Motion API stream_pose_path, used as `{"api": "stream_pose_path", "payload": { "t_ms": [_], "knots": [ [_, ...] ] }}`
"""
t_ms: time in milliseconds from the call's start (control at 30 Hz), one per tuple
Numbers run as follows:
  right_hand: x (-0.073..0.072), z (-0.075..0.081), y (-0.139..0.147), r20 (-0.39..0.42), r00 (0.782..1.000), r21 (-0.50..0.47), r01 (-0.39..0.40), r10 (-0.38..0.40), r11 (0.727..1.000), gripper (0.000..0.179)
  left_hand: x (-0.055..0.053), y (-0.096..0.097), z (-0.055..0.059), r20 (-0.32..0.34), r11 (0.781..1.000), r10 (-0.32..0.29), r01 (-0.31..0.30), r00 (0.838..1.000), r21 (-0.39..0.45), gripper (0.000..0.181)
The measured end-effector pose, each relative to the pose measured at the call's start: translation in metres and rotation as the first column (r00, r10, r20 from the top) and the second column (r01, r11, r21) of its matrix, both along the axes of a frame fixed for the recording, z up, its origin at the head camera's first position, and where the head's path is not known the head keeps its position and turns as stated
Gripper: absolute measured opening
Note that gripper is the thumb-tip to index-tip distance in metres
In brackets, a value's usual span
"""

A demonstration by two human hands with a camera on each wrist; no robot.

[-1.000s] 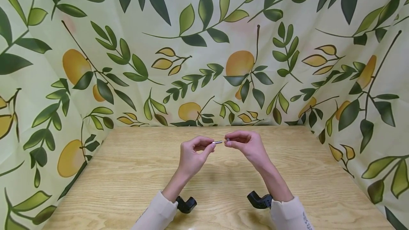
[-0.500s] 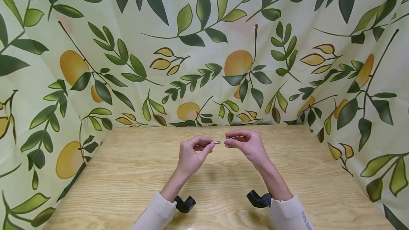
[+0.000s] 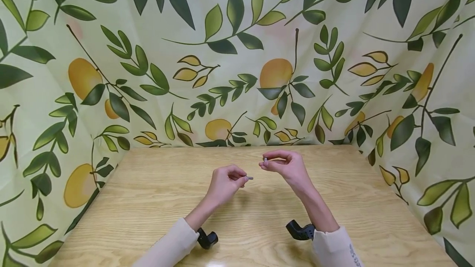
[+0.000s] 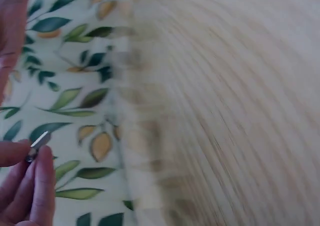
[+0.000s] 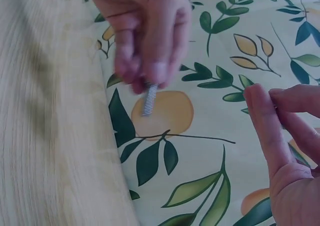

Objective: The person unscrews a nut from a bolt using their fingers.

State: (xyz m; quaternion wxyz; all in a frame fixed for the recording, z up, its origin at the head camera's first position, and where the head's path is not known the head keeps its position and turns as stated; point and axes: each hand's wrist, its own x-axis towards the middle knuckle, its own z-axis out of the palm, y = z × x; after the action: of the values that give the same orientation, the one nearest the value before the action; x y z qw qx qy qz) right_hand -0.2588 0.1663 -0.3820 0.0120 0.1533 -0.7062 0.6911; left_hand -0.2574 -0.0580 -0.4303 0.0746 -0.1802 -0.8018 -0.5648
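My left hand point(image 3: 225, 184) pinches a metal bolt point(image 3: 250, 178) between thumb and fingers, its threaded shank pointing right. In the right wrist view the bolt's ridged shank point(image 5: 149, 101) shows below the fingers; its other end is covered. The left wrist view shows the bolt point(image 4: 40, 143) at lower left. Higher and to the right, my right hand point(image 3: 287, 165) pinches a small metal piece point(image 3: 265, 159), apparently a nut, mostly hidden by the fingertips. Both hands are above the table, and the bolt and the small piece are apart.
The light wooden table point(image 3: 156, 201) lies under both hands. Leaf-and-fruit patterned cloth point(image 3: 237, 77) rises at its back and sides. Black curved wrist mounts point(image 3: 299, 230) stick out inward from the cream sleeves point(image 3: 335, 247).
My left hand has lowered toward me with the bolt, widening the gap to the right hand. The right hand stays nearly in place, turning its small metal piece slightly in the fingertips.
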Motion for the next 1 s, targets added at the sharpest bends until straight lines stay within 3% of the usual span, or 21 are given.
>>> {"api": "stream_pose_path", "payload": {
  "t_ms": [233,400,667,833,933,1000],
  "knots": [
    [-0.004,-0.002,0.000,0.006,0.999,0.034,0.041,-0.041,0.999,0.029,-0.027,-0.010,-0.009,0.072,0.987,0.000,0.012,0.997,-0.160,0.005],
    [-0.004,-0.002,0.001,0.006,0.998,0.044,0.064,-0.064,0.997,0.029,-0.046,-0.018,-0.014,0.099,0.962,-0.023,0.049,0.995,-0.269,0.004],
    [-0.004,-0.002,0.001,-0.006,0.996,0.054,0.087,-0.086,0.995,0.027,-0.062,-0.029,-0.017,0.086,0.861,-0.094,0.125,0.992,-0.493,0.008],
    [-0.005,-0.002,0.000,0.026,0.993,0.025,0.117,-0.117,0.993,0.030,-0.065,-0.031,-0.016,0.045,0.799,-0.152,0.150,0.987,-0.583,0.011],
    [-0.006,-0.004,0.000,0.033,0.990,0.019,0.134,-0.135,0.991,0.030,-0.065,-0.030,-0.017,0.017,0.754,-0.171,0.142,0.985,-0.642,0.011],
    [-0.006,-0.005,0.000,0.029,0.990,0.022,0.140,-0.140,0.990,0.028,-0.065,-0.029,-0.017,0.003,0.735,-0.182,0.138,0.983,-0.664,0.010]
  ]
}}
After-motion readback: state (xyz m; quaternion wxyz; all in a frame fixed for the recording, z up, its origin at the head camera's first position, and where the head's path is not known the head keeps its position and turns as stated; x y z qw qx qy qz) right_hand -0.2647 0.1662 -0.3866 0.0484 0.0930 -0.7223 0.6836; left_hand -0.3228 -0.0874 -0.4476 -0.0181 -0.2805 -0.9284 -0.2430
